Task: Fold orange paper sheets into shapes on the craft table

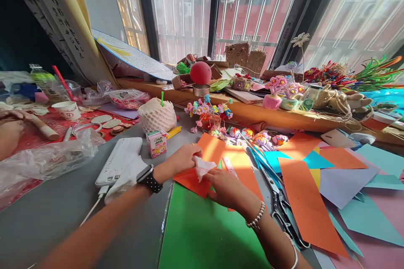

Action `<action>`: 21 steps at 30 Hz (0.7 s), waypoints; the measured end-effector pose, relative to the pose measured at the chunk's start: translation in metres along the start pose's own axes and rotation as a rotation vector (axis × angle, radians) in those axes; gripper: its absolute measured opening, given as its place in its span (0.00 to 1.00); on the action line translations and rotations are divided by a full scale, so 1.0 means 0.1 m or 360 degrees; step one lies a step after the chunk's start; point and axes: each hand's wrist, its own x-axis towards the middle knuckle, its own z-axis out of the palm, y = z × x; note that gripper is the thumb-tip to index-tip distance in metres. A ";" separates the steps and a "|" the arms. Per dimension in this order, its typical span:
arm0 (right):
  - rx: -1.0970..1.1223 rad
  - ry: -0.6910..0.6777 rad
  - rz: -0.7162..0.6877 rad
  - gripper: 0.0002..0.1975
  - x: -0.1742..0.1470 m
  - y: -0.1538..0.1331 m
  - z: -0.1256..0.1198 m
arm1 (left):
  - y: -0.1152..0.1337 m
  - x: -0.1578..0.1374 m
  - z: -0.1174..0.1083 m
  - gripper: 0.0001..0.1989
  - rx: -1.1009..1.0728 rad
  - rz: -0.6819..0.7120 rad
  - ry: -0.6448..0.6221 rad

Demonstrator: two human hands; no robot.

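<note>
A crumpled white tissue [203,168] is between my two hands, above an orange paper sheet [212,147]. My left hand [184,159] has its fingers closed on the tissue's upper left end. At the lower right edge of the tissue, my right hand [227,187] has its fingers bent in and pressed to it; the fingertips are partly hidden. Beneath the orange paper lies a green board [208,235]. A second orange sheet [244,168] with a pink ruler [229,166] is just beyond my right hand.
Black-handled scissors [277,199] and many coloured papers [312,201] lie on the right. A white power bank [121,159], a small drink carton [157,143] and a coconut [158,115] stand left. Crochet flowers [210,113] sit behind. Another person's hand [11,130] is far left.
</note>
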 end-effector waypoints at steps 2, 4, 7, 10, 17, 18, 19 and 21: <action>0.0004 -0.0019 0.0013 0.17 0.00 0.00 0.00 | -0.10 -0.04 0.17 0.07 -0.0023 -0.0045 -0.0062; 0.0032 -0.0030 0.0012 0.19 0.00 0.00 0.01 | -0.18 -0.05 0.24 0.09 -0.0079 -0.0034 -0.0097; 0.0076 -0.0042 0.0018 0.22 -0.01 0.01 0.01 | -0.27 -0.05 0.20 0.11 -0.0069 -0.0056 -0.0078; 0.0106 -0.0063 0.0009 0.23 -0.02 0.02 0.01 | -0.35 -0.08 0.09 0.11 0.0049 -0.0169 0.0020; 0.0109 -0.0102 0.0017 0.25 -0.02 0.01 0.00 | -0.33 -0.21 -0.06 0.13 0.0580 -0.0342 0.0299; 0.0105 -0.0101 0.0016 0.25 -0.02 0.01 0.00 | -0.32 -0.21 -0.07 0.14 0.0618 -0.0343 0.0320; 0.0100 -0.0097 0.0015 0.25 -0.01 0.00 0.00 | -0.32 -0.21 -0.07 0.14 0.0642 -0.0335 0.0341; 0.0091 -0.0095 0.0018 0.24 -0.01 -0.01 -0.01 | -0.33 -0.19 -0.07 0.15 0.0649 -0.0292 0.0362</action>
